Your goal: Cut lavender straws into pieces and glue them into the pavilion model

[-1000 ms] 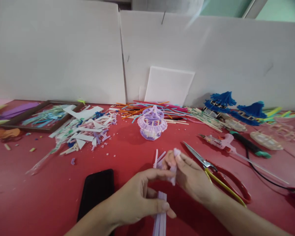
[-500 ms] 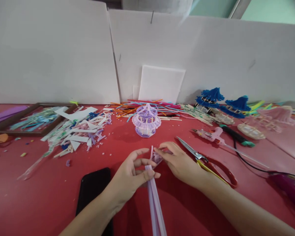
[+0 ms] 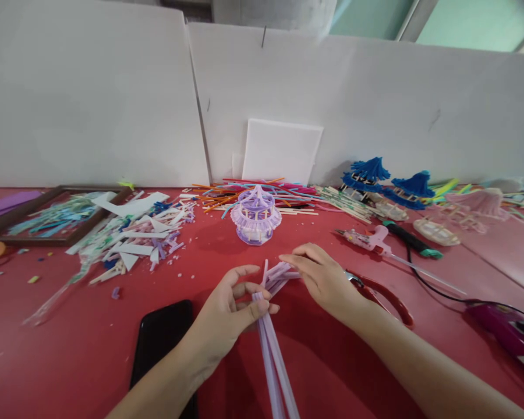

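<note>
Head view: the left hand (image 3: pixel 227 308) pinches a bundle of lilac straws (image 3: pixel 273 355) between thumb and fingers near its upper end, the long stems running down toward the bottom edge. The right hand (image 3: pixel 325 279) has its fingers closed on the short splayed lilac pieces (image 3: pixel 277 272) at the bundle's top, just above the left hand's grip. Both hands hover low over the red counter (image 3: pixel 70 349).

Judging from what lies here, one small lilac pavilion model (image 3: pixel 255 215) stands finished just behind the hands, while the bundle is only gathered, not yet glued or trimmed.

Close around: a black phone (image 3: pixel 163 343) beside the left wrist, red-handled scissors (image 3: pixel 382 294) partly under the right hand, a pink glue gun (image 3: pixel 371 240) farther right, and a heap of offcuts (image 3: pixel 135 233) to the left. Blue-roofed models (image 3: pixel 388 183) stand by the white wall. Nothing blocks the hands.
</note>
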{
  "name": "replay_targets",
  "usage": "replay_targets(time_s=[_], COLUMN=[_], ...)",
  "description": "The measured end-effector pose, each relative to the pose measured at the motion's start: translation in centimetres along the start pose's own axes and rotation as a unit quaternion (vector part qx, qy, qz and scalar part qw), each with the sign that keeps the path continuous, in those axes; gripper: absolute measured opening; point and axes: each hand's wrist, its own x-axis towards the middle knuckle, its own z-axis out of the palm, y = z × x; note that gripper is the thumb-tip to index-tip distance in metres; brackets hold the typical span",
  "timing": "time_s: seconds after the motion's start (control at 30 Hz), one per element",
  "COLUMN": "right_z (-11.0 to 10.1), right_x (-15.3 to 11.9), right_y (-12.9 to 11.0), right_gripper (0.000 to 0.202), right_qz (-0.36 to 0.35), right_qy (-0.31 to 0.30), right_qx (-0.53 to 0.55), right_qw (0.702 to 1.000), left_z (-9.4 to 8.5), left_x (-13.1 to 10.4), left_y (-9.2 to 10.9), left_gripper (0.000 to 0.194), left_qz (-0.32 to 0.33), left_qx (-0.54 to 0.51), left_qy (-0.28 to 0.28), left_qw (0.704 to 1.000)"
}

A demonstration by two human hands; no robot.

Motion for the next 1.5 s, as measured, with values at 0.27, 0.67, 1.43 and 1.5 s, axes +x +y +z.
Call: replay_targets(time_s=[0.27,0.67,1.43,1.5], right_z=[0.4,0.3,1.8,2.0], right_x=[-0.1,0.0,-1.0,-1.0], right_y=[0.1,-4.7,-7.7,-7.9], right_gripper=[0.026,0.036,0.047,0.049], right_qz=[-0.027,0.227,0.335,0.325], right_qy=[-0.083,-0.087,-0.236,-0.193], right_qx=[-0.057,0.313,0.679,0.620], right_qw=[0.995,0.918,0.609,0.687], left_z=[0.0,-0.7,-0.1,-0.2], left_x=[-0.1,0.4,-0.5,-0.3], left_y=[0.1,-0.6,-0.4,-0.5], left_gripper=[0.061,0.053,0.081,0.071], left_qz=[0.000,0.122,0.213,0.163], left_qx=[0.003,0.018,0.031,0.005], left_qy=[0.011,0.117,0.083,0.086], left_qw=[1.000,0.985,0.973,0.983])
